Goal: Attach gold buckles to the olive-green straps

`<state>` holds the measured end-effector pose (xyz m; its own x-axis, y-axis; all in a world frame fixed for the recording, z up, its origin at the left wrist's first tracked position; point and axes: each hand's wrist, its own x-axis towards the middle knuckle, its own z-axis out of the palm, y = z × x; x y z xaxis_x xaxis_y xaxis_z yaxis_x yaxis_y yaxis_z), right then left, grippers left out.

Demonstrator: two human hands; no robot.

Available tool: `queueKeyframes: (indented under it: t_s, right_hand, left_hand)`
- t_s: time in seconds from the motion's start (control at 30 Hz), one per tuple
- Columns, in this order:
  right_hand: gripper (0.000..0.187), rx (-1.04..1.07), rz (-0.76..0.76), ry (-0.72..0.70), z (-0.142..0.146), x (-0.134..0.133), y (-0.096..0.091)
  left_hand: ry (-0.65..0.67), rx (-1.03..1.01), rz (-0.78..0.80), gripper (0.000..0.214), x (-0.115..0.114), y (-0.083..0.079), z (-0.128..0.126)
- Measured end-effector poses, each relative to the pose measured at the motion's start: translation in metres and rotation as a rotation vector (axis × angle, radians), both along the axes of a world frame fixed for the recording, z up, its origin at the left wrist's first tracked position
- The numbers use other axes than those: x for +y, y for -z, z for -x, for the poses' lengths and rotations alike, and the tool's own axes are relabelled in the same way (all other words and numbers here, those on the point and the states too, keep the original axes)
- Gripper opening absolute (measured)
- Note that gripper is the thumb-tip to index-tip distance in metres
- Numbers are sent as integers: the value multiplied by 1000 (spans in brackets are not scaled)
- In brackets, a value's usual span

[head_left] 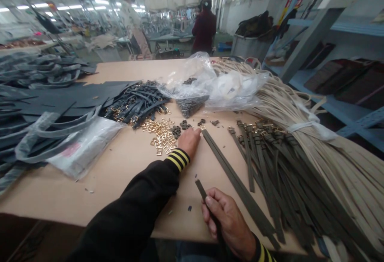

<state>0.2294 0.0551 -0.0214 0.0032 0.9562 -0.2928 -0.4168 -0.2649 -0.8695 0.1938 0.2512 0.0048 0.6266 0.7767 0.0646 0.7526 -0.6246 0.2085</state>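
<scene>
My right hand [227,223] is closed around a narrow olive leather strap [201,190], whose end sticks up past my fingers. My left hand [189,142] lies palm down on the tabletop, its fingertips hidden, with a loose pile of gold metal buckles [161,136] just to its left. Beside it, a longer olive strap [235,178] runs from a small buckle at its top end toward my right hand. To the right is a heap of similar olive straps with buckles [264,166].
The light wooden table [90,190] also holds dark buckled straps [136,104], a plastic bag of small metal parts [187,90], a bound bundle of pale straps [327,150], and dark leather pieces at left. Shelves stand at right; a person [204,30] stands beyond the table.
</scene>
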Motion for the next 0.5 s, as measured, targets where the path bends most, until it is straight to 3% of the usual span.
queueKeyframes:
  t_s: [0.27,0.4,0.5]
  right_hand:
    - [35,-8,-14,-45,-2,-1,-1]
    - [33,-33,-65,-26,-2,0,1]
    - [33,-21,-71,5,-3,1,1]
  left_hand:
    - [-92,-135,88,16,-2,7,-1]
    - [-121,-319,169,24,-4,7,-6]
    - [-133,-516,286,14,-13,1,4]
